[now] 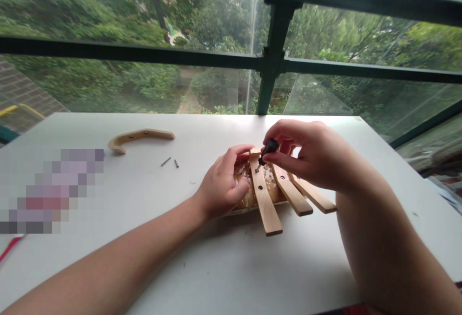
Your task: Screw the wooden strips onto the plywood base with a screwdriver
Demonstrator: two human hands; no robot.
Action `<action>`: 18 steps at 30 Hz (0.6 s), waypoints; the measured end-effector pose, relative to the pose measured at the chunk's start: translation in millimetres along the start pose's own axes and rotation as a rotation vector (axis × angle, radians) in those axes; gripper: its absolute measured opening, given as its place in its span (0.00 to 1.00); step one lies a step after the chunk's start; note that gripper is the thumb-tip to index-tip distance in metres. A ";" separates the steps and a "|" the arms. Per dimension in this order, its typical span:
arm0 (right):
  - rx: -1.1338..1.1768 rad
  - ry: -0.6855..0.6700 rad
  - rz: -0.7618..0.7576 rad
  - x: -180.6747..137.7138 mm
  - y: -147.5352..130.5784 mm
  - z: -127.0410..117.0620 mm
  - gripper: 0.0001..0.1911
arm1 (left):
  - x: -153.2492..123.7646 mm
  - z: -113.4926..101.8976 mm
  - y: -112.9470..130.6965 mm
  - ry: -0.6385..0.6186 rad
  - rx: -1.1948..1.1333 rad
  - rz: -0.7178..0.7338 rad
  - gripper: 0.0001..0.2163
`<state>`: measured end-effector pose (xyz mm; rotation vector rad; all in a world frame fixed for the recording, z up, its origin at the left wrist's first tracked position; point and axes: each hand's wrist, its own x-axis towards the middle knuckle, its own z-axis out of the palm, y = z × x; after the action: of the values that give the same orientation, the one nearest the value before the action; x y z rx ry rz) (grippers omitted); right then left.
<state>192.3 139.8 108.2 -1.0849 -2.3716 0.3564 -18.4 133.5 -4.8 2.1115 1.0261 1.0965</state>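
My right hand [310, 153] pinches the black handle of a small screwdriver [270, 147]. The driver leans, its tip at the upper screw of a pale wooden hook [269, 209]. A second screw head shows lower on that hook. Beneath it lies a brown wooden block [245, 200] with whitish, rough patches on top. Curled round the block's left end is my left hand [224, 187], thumb on the near side. Two more wooden hooks, a middle one [292, 192] and a right one [317, 197], lie across the block, partly hidden by my right hand.
A loose curved wooden hook [144, 134] lies at the back left of the white table [151, 267]. Close to it are a long screw [165, 162] and a shorter one [176, 163]. A blurred-out purple item [54, 192] rests at the left. Windows stand behind the table.
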 end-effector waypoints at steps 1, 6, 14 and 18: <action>0.002 0.007 0.002 0.4 -0.2 0.6 0.08 | 0.1 -0.1 0.0 0.001 0.003 0.002 0.31; 0.037 -0.018 -0.043 2.4 -4.0 3.2 0.07 | 0.3 -0.5 0.1 -0.004 -0.003 0.001 0.31; -0.106 0.118 0.071 3.1 -2.7 8.1 0.16 | -0.1 -0.8 1.0 0.005 0.024 -0.015 0.31; -0.069 0.129 0.013 3.6 0.7 14.3 0.12 | 0.4 -0.9 0.6 0.001 0.022 0.005 0.31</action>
<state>183.0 142.7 97.1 -1.1203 -2.2789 0.2041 -18.8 133.6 -3.7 2.1324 1.0386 1.0938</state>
